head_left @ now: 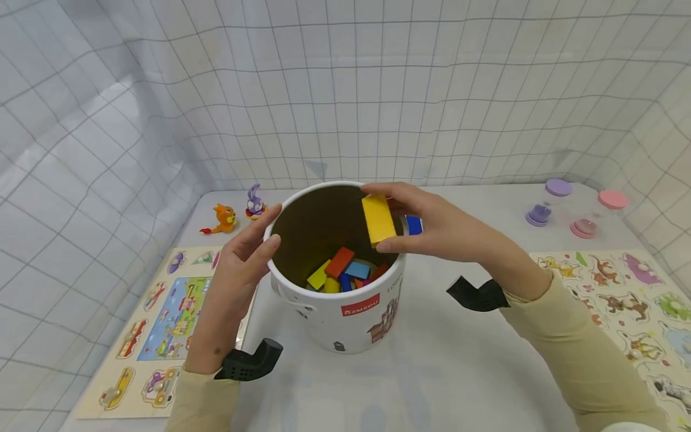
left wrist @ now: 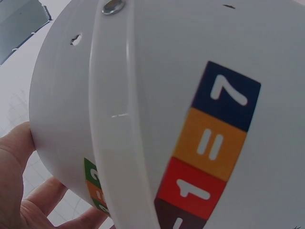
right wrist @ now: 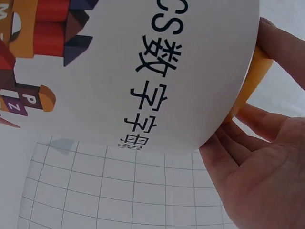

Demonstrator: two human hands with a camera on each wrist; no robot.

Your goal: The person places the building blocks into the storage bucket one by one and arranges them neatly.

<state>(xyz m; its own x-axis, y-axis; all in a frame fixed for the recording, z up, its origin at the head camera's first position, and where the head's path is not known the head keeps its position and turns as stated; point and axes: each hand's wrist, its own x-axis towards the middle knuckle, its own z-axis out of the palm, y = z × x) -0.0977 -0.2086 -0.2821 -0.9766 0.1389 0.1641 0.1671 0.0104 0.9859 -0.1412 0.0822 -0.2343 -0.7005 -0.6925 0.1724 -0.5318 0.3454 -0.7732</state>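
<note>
A white bucket point(head_left: 324, 327) with a printed wall stands upright in the middle of the table. My left hand point(head_left: 237, 270) holds its left rim, thumb at the lip; the left wrist view shows the fingers point(left wrist: 45, 195) partly hidden past the bucket's edge. Between thumb and fingers, my right hand point(head_left: 432, 225) pinches a yellow rectangular block point(head_left: 379, 219) over the right side of the opening. Deep in the bucket lie several coloured blocks, among them a red block point(head_left: 340, 263) and a light blue block point(head_left: 358, 270).
Puzzle boards flank the bucket: a left board point(head_left: 135, 393) and a right board point(head_left: 583, 264). Orange point(head_left: 224, 219) and purple point(head_left: 255, 204) toy figures stand back left. At the back right are purple-capped point(head_left: 556, 192) and pink-capped point(head_left: 604, 210) hourglass-shaped items. White gridded sheeting point(head_left: 378, 90) surrounds the table.
</note>
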